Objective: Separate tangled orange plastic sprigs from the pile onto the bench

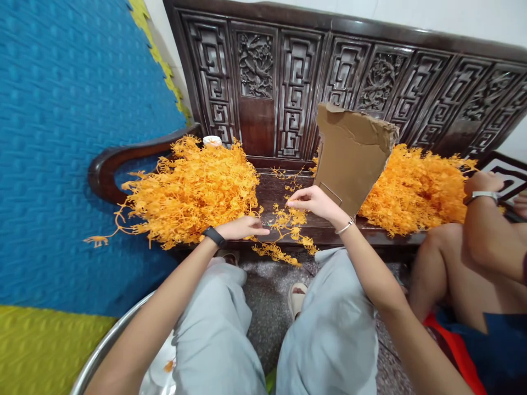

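A big heap of orange plastic sprigs [193, 189] lies on the dark wooden bench seat [275, 189] at the left. My left hand [241, 227], with a black wristband, rests at the heap's right edge, fingers stretched flat on the seat. My right hand [310, 202], wearing a thin bracelet, pinches a small orange sprig [288, 216] from a loose cluster in the middle of the seat. A second orange heap [415, 184] lies at the right, behind a torn cardboard sheet [349, 156] standing upright.
The carved bench back [296, 82] rises behind. A blue foam mat [61, 137] leans at the left. A metal basin rim [107, 343] sits by my left knee. Another person's arm with a watch [481, 219] and legs are at the right. A white cup [212, 141] peeks behind the left heap.
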`<action>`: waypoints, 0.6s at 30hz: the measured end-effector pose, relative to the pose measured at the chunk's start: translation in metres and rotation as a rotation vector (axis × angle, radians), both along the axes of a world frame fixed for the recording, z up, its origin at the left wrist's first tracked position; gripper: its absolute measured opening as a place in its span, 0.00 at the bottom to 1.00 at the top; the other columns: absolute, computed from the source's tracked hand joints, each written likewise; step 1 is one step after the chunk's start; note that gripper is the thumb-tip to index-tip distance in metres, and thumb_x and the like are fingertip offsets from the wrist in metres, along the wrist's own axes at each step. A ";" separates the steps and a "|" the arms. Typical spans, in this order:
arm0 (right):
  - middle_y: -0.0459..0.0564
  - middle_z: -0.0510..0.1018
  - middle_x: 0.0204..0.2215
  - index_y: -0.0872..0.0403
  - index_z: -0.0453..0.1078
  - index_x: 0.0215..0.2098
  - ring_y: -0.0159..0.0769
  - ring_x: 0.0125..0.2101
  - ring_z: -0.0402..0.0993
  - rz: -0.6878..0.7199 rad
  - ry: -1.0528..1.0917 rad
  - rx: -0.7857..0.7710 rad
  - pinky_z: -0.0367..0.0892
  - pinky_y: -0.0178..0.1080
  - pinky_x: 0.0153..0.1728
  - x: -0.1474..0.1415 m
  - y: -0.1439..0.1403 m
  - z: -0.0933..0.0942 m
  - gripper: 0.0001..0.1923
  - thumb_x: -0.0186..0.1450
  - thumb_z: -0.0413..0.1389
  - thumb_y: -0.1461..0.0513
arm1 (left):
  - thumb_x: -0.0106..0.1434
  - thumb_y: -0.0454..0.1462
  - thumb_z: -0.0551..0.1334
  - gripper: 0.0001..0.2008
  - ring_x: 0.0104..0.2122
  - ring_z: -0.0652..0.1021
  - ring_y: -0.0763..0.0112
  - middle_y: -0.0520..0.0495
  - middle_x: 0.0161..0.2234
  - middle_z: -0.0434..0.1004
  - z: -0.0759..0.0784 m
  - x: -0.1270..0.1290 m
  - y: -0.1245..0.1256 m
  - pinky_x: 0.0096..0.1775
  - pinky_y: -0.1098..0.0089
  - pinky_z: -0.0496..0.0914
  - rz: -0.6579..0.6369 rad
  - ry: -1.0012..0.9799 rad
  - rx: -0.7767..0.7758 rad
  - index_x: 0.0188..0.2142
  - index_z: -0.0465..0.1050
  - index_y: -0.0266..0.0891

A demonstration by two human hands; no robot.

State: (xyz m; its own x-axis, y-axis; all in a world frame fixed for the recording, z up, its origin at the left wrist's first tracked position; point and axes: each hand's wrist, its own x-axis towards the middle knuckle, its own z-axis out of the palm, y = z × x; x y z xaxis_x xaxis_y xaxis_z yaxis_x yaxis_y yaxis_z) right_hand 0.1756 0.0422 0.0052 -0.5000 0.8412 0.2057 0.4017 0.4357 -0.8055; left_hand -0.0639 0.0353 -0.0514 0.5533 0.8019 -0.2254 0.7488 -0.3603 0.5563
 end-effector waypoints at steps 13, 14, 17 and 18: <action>0.48 0.76 0.23 0.60 0.72 0.29 0.29 0.23 0.71 0.113 0.165 -0.077 0.66 0.33 0.27 -0.014 -0.020 0.006 0.11 0.54 0.60 0.58 | 0.56 0.44 0.60 0.13 0.36 0.76 0.66 0.47 0.31 0.78 0.032 0.047 -0.033 0.44 0.65 0.67 0.060 -0.712 0.061 0.29 0.74 0.35; 0.48 0.75 0.22 0.60 0.72 0.28 0.28 0.22 0.70 0.082 0.177 -0.064 0.66 0.32 0.26 -0.014 -0.021 0.007 0.11 0.54 0.61 0.58 | 0.56 0.43 0.60 0.12 0.35 0.76 0.67 0.48 0.31 0.77 0.032 0.049 -0.034 0.43 0.66 0.68 0.075 -0.778 0.047 0.29 0.73 0.35; 0.47 0.75 0.20 0.59 0.71 0.27 0.27 0.20 0.69 0.008 0.222 -0.028 0.66 0.32 0.24 -0.014 -0.022 0.009 0.12 0.53 0.61 0.57 | 0.55 0.42 0.62 0.11 0.30 0.75 0.71 0.50 0.28 0.75 0.033 0.051 -0.035 0.38 0.68 0.69 0.179 -0.934 0.029 0.30 0.72 0.35; 0.47 0.75 0.20 0.59 0.71 0.27 0.27 0.20 0.69 -0.008 0.238 -0.024 0.66 0.32 0.23 -0.014 -0.022 0.009 0.12 0.52 0.62 0.57 | 0.54 0.43 0.63 0.11 0.28 0.74 0.73 0.50 0.28 0.74 0.034 0.052 -0.036 0.35 0.69 0.69 0.210 -0.961 0.016 0.30 0.71 0.35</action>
State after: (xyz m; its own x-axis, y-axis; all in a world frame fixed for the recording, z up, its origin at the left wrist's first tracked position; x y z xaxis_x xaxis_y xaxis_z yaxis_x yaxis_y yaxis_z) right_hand 0.1616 0.0197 0.0146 -0.4329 0.8511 0.2970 0.2030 0.4130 -0.8878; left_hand -0.0120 -0.0007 -0.0175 0.3410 0.9040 0.2580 0.0298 -0.2847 0.9581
